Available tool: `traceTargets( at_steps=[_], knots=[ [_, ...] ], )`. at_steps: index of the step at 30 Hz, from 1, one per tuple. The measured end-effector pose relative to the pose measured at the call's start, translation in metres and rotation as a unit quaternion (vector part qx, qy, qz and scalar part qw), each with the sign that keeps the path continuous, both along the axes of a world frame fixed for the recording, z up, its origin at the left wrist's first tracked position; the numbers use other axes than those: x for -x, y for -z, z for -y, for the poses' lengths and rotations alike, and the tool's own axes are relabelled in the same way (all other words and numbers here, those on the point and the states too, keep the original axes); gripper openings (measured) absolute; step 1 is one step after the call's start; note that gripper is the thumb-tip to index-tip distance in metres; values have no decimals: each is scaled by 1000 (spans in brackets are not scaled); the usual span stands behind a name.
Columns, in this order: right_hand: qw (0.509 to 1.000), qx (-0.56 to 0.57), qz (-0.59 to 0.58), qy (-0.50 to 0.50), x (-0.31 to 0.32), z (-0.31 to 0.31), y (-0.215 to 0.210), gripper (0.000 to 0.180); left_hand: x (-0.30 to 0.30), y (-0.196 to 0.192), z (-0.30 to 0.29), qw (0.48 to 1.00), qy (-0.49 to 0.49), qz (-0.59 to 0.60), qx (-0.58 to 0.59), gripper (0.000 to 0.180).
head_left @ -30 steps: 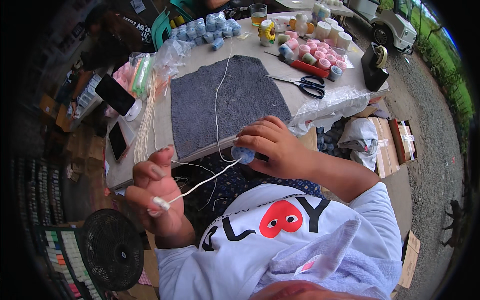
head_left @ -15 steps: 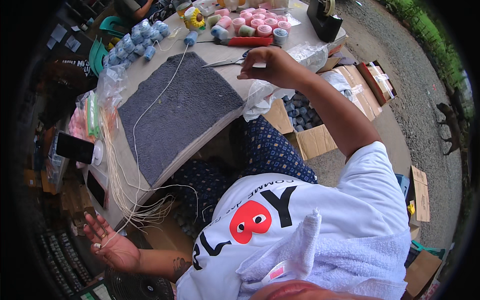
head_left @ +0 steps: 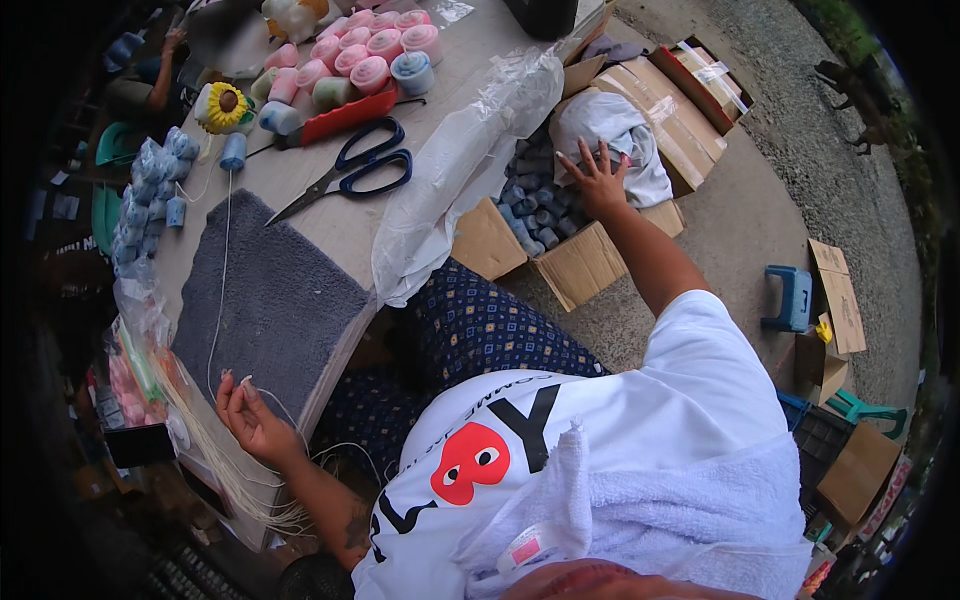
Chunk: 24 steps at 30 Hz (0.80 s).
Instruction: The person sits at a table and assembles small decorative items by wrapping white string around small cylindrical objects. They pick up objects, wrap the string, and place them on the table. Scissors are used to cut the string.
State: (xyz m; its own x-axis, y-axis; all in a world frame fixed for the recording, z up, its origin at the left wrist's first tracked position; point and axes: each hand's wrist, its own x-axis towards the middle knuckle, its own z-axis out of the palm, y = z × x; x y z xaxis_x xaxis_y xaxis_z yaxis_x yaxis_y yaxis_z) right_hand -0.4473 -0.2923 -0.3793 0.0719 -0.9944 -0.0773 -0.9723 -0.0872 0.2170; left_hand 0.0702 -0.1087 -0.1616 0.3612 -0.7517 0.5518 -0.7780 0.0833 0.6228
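Mat [head_left: 270,300]: on the near left of the bench [head_left: 480,45].
String [head_left: 226,250]: from a lone cylinder [head_left: 232,152] behind the mat, over the mat's left part.
Scissors [head_left: 334,181]: on the bench, right of the mat, points toward its far corner.
Tray [head_left: 345,118]: behind the scissors, before clustered cylinders [head_left: 370,73].
Flower ornament [head_left: 225,105]: behind the lone cylinder.
Plastic sheet [head_left: 470,150]: along the bench's right edge.
Box [head_left: 585,265]: right of the bench, loose cylinders [head_left: 530,215] inside.
Cloth [head_left: 600,120]: at the box's far right.
Stool [head_left: 788,298]: right of the box.
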Motion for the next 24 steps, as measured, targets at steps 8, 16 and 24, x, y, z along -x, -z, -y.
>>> traceTargets(
  at_steps=[8, 16, 24],
  knots=[
    [996, 29, -71, 36, 34, 47, 40, 61, 11, -3, 5, 977, 16, 211, -38, 8],
    [960, -146, 237, -32, -52, 82, 81, 43, 13, -1, -5, 976, 16, 215, -14, 9],
    [957, -145, 247, 43, -84, 142, 168, 49, 19, -11, 2, 959, -16, 268, -94, 8]
  ],
)
